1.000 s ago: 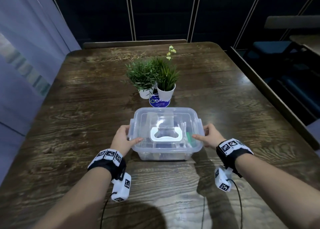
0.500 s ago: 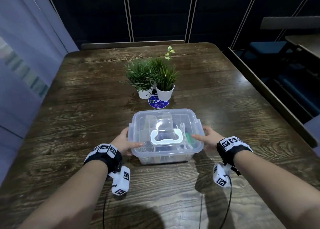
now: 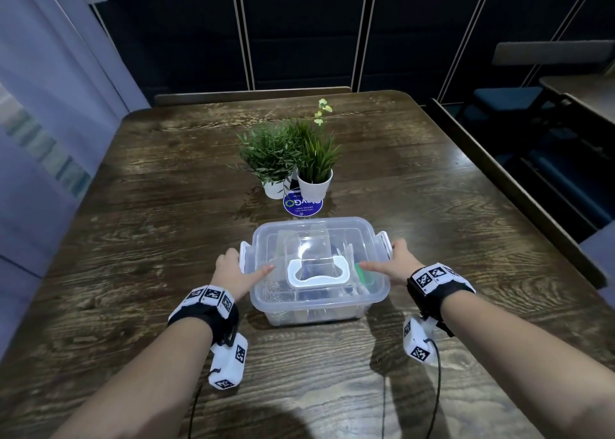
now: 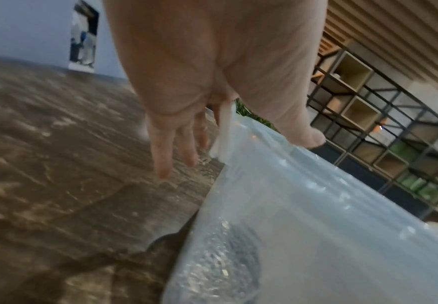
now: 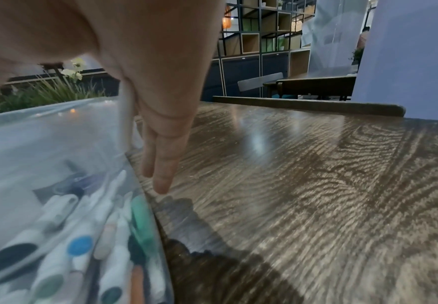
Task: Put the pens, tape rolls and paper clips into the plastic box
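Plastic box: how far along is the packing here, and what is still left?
Nearly done. Pens show through the plastic box wall, and its lid is on. The left hand and right hand work the white side latches, thumbs resting on the lid. Tape rolls and clips inside are unclear.

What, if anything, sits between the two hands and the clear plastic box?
Nothing visible. The left hand and right hand already flank the lidded clear plastic box, thumbs resting on its lid; the pens lie inside.
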`<act>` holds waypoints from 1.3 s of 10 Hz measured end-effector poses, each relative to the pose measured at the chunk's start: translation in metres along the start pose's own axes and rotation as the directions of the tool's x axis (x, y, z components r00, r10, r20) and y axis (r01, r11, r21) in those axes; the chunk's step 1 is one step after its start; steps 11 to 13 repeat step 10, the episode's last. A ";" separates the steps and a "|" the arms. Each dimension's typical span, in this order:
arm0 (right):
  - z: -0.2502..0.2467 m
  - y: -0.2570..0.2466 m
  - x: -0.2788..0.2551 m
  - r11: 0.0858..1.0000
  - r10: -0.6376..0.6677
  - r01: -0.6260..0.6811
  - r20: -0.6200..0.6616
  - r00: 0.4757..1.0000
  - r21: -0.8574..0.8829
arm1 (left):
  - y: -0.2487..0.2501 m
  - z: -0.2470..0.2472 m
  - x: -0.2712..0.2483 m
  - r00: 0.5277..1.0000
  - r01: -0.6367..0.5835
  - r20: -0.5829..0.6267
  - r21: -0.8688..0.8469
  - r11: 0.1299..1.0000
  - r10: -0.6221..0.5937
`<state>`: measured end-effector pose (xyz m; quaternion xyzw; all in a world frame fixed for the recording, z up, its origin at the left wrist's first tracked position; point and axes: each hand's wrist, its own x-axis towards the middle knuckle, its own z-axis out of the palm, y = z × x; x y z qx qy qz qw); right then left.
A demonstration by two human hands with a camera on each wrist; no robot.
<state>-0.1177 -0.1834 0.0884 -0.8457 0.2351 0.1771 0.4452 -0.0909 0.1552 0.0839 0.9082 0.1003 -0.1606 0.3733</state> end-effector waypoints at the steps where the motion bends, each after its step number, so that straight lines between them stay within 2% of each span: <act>1: 0.006 0.000 0.003 0.998 -0.047 0.047 -0.007 0.999 0.047 | 0.005 0.009 0.000 0.998 0.043 0.051 -0.205 0.978 -0.033; 3: 0.010 0.000 0.006 0.993 -0.091 0.093 -0.030 0.995 0.076 | 0.003 0.018 -0.001 0.999 0.039 0.004 -0.274 0.961 -0.039; 5: 0.013 -0.006 0.012 0.993 -0.089 0.092 -0.046 0.995 0.072 | 0.005 0.024 0.004 1.000 0.017 -0.019 -0.204 0.979 -0.021; 7: 0.020 -0.012 0.009 0.991 -0.131 0.129 -0.069 0.989 -0.023 | 0.003 0.026 0.009 1.000 0.010 0.016 -0.182 0.983 -0.007; 10: 0.023 -0.007 0.007 0.983 -0.181 0.182 -0.034 0.983 0.024 | 0.001 0.025 0.011 0.999 0.008 0.047 -0.177 0.984 0.000; 13: 0.023 -0.007 0.007 0.983 -0.181 0.182 -0.034 0.983 0.024 | 0.001 0.025 0.011 0.999 0.008 0.047 -0.177 0.984 0.000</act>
